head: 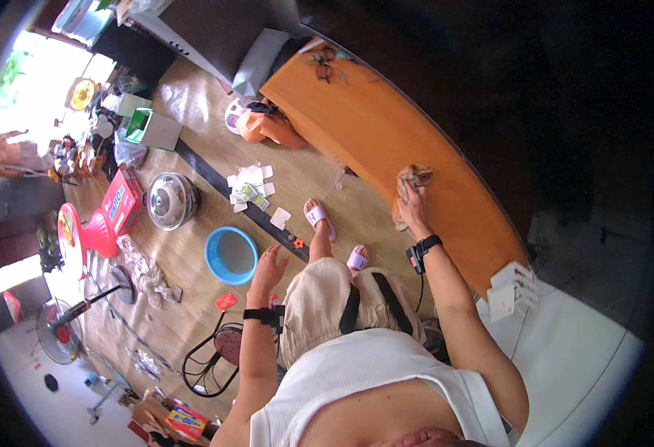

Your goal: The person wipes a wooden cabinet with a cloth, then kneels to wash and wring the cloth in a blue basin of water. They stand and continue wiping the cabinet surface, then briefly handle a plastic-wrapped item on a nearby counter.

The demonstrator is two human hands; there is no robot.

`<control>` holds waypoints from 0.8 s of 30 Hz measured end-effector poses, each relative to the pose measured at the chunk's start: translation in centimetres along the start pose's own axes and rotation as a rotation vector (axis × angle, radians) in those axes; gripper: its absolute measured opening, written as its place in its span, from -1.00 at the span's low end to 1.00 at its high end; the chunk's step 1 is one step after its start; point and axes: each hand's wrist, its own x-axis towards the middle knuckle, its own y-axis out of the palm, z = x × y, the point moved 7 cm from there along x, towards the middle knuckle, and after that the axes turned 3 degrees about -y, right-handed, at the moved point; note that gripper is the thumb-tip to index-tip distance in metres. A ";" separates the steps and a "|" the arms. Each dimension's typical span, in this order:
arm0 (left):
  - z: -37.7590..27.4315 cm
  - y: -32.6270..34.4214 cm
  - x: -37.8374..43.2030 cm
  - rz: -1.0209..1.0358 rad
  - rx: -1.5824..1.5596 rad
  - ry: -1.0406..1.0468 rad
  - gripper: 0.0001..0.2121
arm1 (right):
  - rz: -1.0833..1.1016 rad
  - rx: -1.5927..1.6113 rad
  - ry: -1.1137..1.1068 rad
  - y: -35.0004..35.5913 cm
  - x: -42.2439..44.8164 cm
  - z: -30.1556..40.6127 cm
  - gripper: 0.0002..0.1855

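Observation:
My right hand [413, 209] presses a crumpled brown patterned cloth [415, 174] against the orange wooden tabletop [371, 137], close to its near edge. Part of the cloth hangs out below the palm. Free of any object, my left hand [269, 269] hangs over the floor with its fingers apart. It is near a blue plastic basin [231, 255] that appears to hold cloudy water. At the far end of the tabletop lie dark-framed eyeglasses [324, 64]. White slotted plastic pieces [514, 293] stand at the tabletop's other end.
Flattened white cartons [251, 184] lie on the wood-look floor. A lidded metal pot [171, 201], a red box [120, 202], a pink stool [100, 232] and a floor fan [61, 334] stand leftward. A metal-framed chair [221, 349] is beside my left arm. Another person [20, 156] is near the bright doorway.

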 end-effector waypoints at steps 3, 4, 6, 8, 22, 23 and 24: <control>-0.7 -2.9 1.5 -0.014 -0.128 -0.053 -0.53 | 0.044 0.256 0.006 -0.6 6.9 1.2 -0.45; -0.8 -3.9 2.5 -0.032 -0.137 -0.045 -0.54 | 0.010 0.332 0.110 -0.9 9.1 -1.4 -0.46; -0.2 -5.3 4.0 -0.067 -0.152 -0.052 -0.54 | -0.149 0.107 0.202 -0.9 12.2 -1.9 -0.50; 0.3 -6.6 4.8 -0.057 -0.176 -0.132 -0.55 | -0.110 -0.115 0.162 -0.9 12.4 8.7 -0.49; -3.2 -8.7 12.0 -0.070 -0.249 -0.028 -0.60 | 0.210 -0.009 -0.580 10.6 25.1 32.3 -0.46; -3.3 -8.7 12.1 -0.076 -0.224 -0.007 -0.60 | 0.185 0.029 -0.601 10.5 25.0 31.7 -0.46; -3.2 -8.3 12.2 -0.079 -0.217 0.011 -0.60 | 0.123 0.091 -0.583 10.5 24.4 30.4 -0.49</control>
